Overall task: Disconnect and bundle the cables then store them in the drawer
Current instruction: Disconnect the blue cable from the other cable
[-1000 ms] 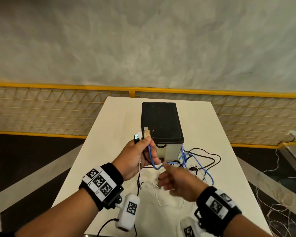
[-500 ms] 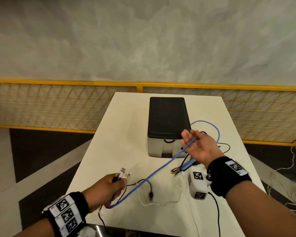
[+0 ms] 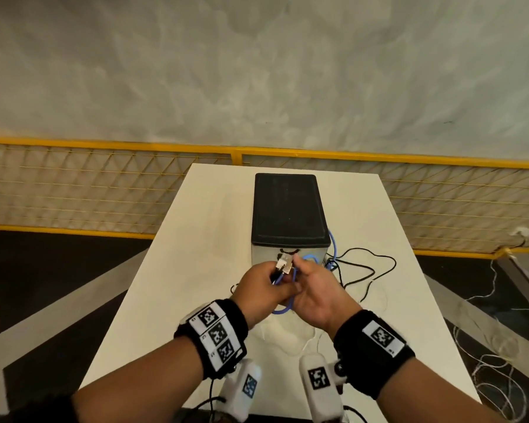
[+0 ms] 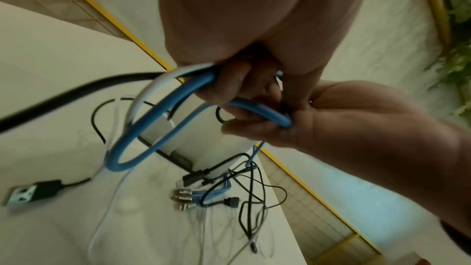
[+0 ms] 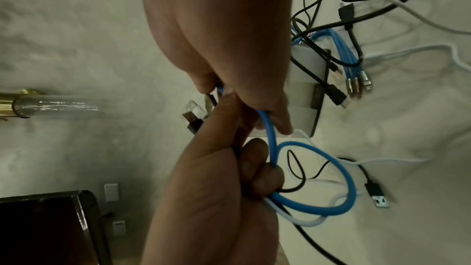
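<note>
My left hand (image 3: 277,276) grips the blue cable (image 3: 283,309) together with a white and a black cable, just below their plugs (image 3: 283,262), which stick up. My right hand (image 3: 297,267) meets it from the right and pinches the blue cable. In the left wrist view a blue loop (image 4: 132,144) hangs under my left hand (image 4: 237,88), and my right hand (image 4: 288,112) holds the far end of the loop. The right wrist view shows my right hand (image 5: 224,92) and the same blue cable (image 5: 344,178). The black-topped drawer box (image 3: 289,209) stands shut just behind the hands.
Loose black cables (image 3: 367,270) and thin white ones lie tangled on the white table (image 3: 202,239) right of the box. A blue multi-head cable (image 4: 183,198) and a black USB plug (image 4: 30,191) rest on the table. A yellow mesh railing (image 3: 104,190) runs behind.
Half a second ago my hands were wide apart with the blue cable stretched between them. They have come together in front of the drawer box, and the cable now hangs in a loop.
</note>
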`<state>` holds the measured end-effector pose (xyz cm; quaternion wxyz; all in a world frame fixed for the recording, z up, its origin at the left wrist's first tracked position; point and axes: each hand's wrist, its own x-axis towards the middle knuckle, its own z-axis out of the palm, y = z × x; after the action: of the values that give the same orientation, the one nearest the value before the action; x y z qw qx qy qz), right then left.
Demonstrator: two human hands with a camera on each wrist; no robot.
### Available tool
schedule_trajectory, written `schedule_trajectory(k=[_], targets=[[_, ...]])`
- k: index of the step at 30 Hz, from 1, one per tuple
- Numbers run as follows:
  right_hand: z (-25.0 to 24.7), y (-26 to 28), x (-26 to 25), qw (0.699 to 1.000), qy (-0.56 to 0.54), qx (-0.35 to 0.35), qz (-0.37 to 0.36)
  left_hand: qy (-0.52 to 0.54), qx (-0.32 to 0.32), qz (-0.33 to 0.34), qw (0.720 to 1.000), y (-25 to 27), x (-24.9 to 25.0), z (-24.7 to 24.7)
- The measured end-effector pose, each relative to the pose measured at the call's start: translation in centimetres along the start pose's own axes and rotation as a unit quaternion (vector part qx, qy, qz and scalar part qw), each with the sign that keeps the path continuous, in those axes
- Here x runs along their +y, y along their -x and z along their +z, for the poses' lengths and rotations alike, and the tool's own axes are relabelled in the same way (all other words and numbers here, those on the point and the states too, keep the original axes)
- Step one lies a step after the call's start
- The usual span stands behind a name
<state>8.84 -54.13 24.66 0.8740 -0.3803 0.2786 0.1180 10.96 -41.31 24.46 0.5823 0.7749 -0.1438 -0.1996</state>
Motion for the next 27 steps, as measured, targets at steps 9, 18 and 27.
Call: schedule_trajectory(k=[9, 18, 27], targets=[[-3.3, -1.5, -4.0, 0.997, -0.043, 0.063, -0.027, -0.188, -0.158, -0.086, 0.965, 3.3, -4.6, -5.0], [-4.6, -1.5, -5.8, 0.994, -0.066, 0.065, -0.058, -0.203, -0.111, -0.160, 0.959, 7.3, -7.1, -12.6], [-0.9, -0.4, -1.6, 0.999, -0.004, 0.001, -0.032, -0.054, -0.009, 0.045, 0.997, -0.7, 2.2, -1.0]])
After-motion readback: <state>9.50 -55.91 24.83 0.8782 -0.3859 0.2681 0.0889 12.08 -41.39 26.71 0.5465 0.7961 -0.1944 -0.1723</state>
